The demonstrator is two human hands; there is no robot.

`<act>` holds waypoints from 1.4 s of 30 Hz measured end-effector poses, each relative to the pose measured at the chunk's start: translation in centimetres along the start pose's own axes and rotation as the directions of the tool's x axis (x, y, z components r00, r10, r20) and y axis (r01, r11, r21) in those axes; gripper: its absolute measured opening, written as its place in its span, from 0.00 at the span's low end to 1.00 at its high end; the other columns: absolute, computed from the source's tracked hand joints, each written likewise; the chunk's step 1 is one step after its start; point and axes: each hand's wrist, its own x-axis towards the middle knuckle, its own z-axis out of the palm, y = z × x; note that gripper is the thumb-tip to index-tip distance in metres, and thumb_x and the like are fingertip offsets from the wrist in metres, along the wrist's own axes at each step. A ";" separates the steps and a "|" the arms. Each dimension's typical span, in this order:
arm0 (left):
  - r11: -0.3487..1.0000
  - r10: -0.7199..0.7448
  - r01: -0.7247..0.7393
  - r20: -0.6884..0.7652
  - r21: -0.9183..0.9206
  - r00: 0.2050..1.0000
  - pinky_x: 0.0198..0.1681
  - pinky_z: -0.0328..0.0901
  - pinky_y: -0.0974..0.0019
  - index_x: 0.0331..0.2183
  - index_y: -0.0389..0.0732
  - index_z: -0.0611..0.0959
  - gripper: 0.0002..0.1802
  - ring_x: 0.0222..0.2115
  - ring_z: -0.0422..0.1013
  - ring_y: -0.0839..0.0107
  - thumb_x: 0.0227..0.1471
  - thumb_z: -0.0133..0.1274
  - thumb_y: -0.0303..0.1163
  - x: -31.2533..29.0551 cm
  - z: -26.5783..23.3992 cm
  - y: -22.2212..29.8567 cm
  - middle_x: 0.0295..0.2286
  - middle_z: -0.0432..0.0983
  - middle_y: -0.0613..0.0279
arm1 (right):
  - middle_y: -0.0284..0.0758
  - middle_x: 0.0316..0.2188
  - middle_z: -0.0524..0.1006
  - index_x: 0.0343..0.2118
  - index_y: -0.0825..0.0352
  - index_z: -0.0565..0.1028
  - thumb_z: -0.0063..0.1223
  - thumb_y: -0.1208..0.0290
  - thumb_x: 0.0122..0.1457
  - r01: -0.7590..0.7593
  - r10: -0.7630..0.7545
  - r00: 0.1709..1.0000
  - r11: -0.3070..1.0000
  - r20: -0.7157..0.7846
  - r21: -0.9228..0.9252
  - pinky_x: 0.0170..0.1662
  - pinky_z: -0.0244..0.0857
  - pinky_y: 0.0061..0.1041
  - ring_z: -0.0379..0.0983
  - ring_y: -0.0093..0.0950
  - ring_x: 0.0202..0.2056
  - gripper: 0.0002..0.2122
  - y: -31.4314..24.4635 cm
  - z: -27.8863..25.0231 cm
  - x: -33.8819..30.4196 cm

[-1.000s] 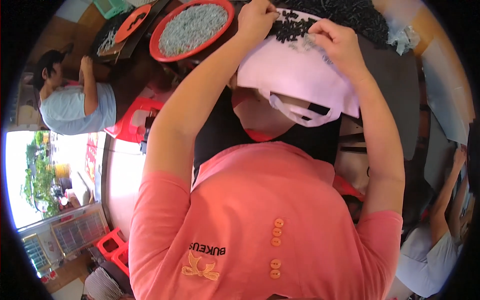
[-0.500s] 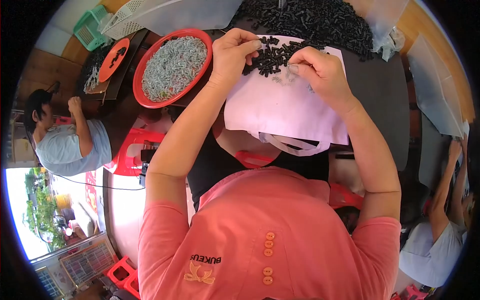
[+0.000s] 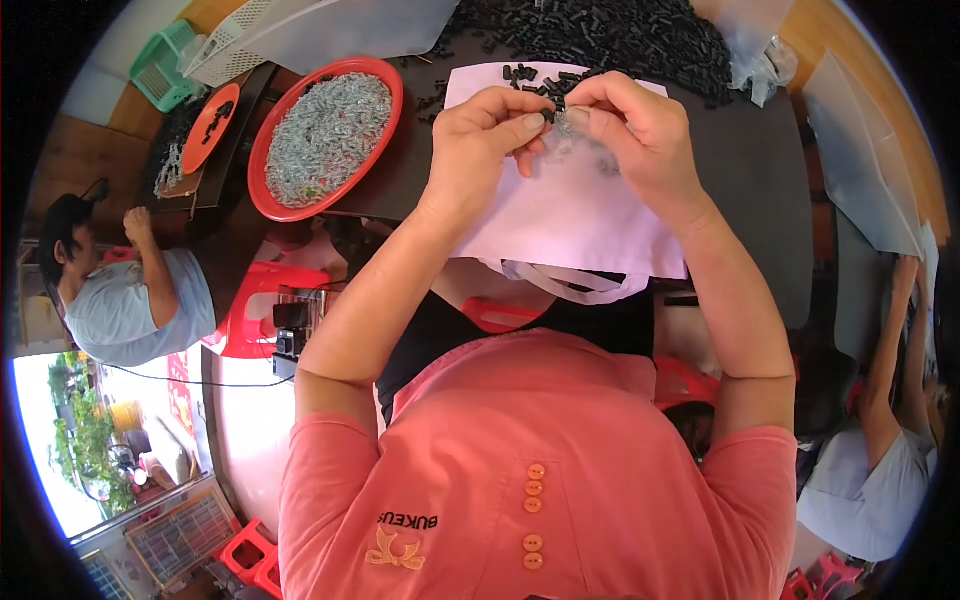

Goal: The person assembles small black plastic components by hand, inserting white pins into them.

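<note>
Both my hands meet over a pale pink cloth bag (image 3: pixel 570 225) spread on the dark table. My left hand (image 3: pixel 485 145) pinches a small black tubular piece (image 3: pixel 548 116) between thumb and forefinger. Close beside it, my right hand (image 3: pixel 645 135) has its thumb and forefinger pinched at a small clear piece (image 3: pixel 574 122), mostly hidden by the fingertips. Small black pieces (image 3: pixel 520 74) lie on the bag just beyond my fingers. A few blurred clear pieces (image 3: pixel 565 152) are below my fingertips on the cloth.
A red basin (image 3: pixel 262 185) full of small clear pieces stands at the left. Beyond the bag spreads a large heap of black pieces (image 3: pixel 640 45). Plastic bags (image 3: pixel 760 70) lie at the far right. One person (image 3: pixel 140 300) sits at the left, another (image 3: pixel 870 480) at the right.
My hands have come together from apart. The left hand moved right with a black piece in its fingertips; the right moved slightly left and away from me. The view shifted slightly.
</note>
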 end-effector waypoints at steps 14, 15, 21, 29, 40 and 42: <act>0.909 -0.172 0.175 0.042 -0.378 0.984 0.17 0.60 0.73 0.37 0.29 0.79 0.08 0.19 0.71 0.74 0.52 0.54 0.19 -0.7 0.4 -0.3 0.25 0.76 0.57 | 0.36 0.25 0.76 0.32 0.67 0.74 0.52 0.83 0.51 0.102 -0.100 0.995 0.986 0.021 -0.134 0.29 0.68 0.25 0.75 0.31 0.26 0.06 0.3 0.9 -0.2; 0.909 -0.171 0.174 0.040 -0.379 0.984 0.17 0.60 0.73 0.37 0.29 0.79 0.08 0.19 0.71 0.74 0.52 0.54 0.19 -0.7 0.5 -0.5 0.25 0.76 0.57 | 0.36 0.25 0.76 0.32 0.67 0.74 0.53 0.83 0.51 0.095 -0.092 0.995 0.987 0.032 -0.127 0.29 0.68 0.25 0.75 0.31 0.26 0.06 0.2 0.9 -0.2; 0.853 -0.224 0.202 0.011 -0.482 0.974 0.20 0.59 0.73 0.40 0.30 0.79 0.11 0.21 0.70 0.73 0.54 0.53 0.23 -1.2 1.0 -0.8 0.25 0.76 0.55 | 0.36 0.25 0.77 0.33 0.67 0.73 0.53 0.81 0.53 0.061 -0.058 0.998 0.992 0.036 -0.110 0.30 0.68 0.25 0.76 0.31 0.26 0.05 0.0 1.0 -0.4; 0.980 -0.020 -0.008 -0.141 -0.196 0.990 0.22 0.63 0.73 0.38 0.27 0.81 0.10 0.21 0.71 0.73 0.51 0.54 0.18 -1.6 0.7 -1.0 0.27 0.77 0.55 | 0.35 0.24 0.77 0.32 0.68 0.73 0.55 0.79 0.55 -0.042 0.047 0.995 0.998 0.091 -0.047 0.30 0.68 0.23 0.75 0.27 0.25 0.03 -0.6 0.8 -0.2; 0.864 0.325 -0.287 -0.022 0.414 0.946 0.25 0.61 0.76 0.33 0.34 0.84 0.08 0.22 0.66 0.82 0.45 0.62 0.19 -1.5 0.2 -1.8 0.24 0.72 0.70 | 0.35 0.20 0.74 0.29 0.68 0.73 0.56 0.77 0.55 -0.046 0.044 0.987 0.999 0.153 0.010 0.26 0.63 0.24 0.72 0.27 0.22 0.03 0.0 1.1 -0.2; 0.800 0.401 -0.360 0.020 0.480 0.916 0.26 0.61 0.77 0.33 0.34 0.84 0.08 0.23 0.66 0.82 0.45 0.62 0.19 -1.5 0.3 -1.7 0.24 0.71 0.70 | 0.36 0.19 0.73 0.28 0.68 0.73 0.57 0.75 0.54 -0.080 0.089 0.981 0.995 0.171 -0.056 0.26 0.62 0.26 0.71 0.29 0.21 0.04 -0.1 1.0 -0.2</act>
